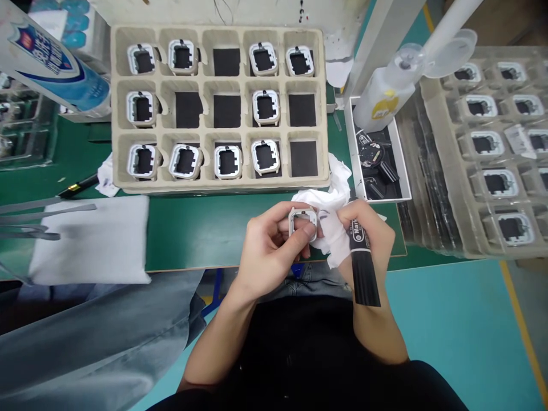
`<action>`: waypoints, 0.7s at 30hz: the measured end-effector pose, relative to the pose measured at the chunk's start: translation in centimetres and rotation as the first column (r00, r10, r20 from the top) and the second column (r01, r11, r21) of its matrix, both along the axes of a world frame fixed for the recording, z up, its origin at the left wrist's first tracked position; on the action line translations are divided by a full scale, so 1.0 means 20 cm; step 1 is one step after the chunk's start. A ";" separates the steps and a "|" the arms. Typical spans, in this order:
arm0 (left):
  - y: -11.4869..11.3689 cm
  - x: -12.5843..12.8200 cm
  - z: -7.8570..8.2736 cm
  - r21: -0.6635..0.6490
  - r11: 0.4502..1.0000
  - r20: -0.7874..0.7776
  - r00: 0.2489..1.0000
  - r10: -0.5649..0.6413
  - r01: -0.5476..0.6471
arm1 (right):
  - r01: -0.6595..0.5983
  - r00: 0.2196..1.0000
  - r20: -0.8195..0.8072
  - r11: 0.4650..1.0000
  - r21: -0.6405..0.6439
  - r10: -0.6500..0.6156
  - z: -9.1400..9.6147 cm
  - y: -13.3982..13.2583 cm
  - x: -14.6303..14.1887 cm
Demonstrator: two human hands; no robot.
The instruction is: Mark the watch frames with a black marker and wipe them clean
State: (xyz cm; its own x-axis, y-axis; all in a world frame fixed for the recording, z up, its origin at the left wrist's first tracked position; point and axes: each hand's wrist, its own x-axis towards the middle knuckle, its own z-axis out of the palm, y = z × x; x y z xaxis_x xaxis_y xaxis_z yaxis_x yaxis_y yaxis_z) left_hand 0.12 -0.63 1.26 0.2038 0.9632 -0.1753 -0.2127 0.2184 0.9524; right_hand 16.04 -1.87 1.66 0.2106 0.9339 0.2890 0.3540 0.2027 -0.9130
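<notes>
My left hand point(274, 242) is closed around a small silver square frame point(302, 220), held by its edges just in front of the table's near edge. My right hand point(368, 234) grips a white cloth point(331, 228) pressed against the frame's right side, with a black marker pen point(362, 260) tucked in the same hand, its body pointing down toward me. Beyond the hands lies a beige pulp tray point(218, 85) with several similar frames in its cells and some cells holding only dark pads.
A green mat point(205, 222) covers the table. A white cloth pad point(92, 240) and metal tweezers point(34, 220) lie at left. At right stand a white box of dark parts point(379, 165), a clear squeeze bottle point(385, 94) and clear trays of frames point(492, 148).
</notes>
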 end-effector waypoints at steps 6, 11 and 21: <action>-0.01 0.01 -0.02 0.077 0.997 -0.075 0.997 0.014 -0.008 | -0.097 0.995 0.017 0.995 -0.038 0.098 -0.03 0.00 0.04; -0.02 0.00 -0.05 0.125 0.992 -0.158 0.988 0.003 0.017 | -0.105 0.994 0.032 0.993 -0.057 0.107 -0.04 0.00 0.05; -0.03 0.02 -0.05 0.190 0.981 -0.216 0.974 0.066 -0.024 | -0.095 0.992 0.073 0.994 -0.048 0.098 -0.04 0.01 0.04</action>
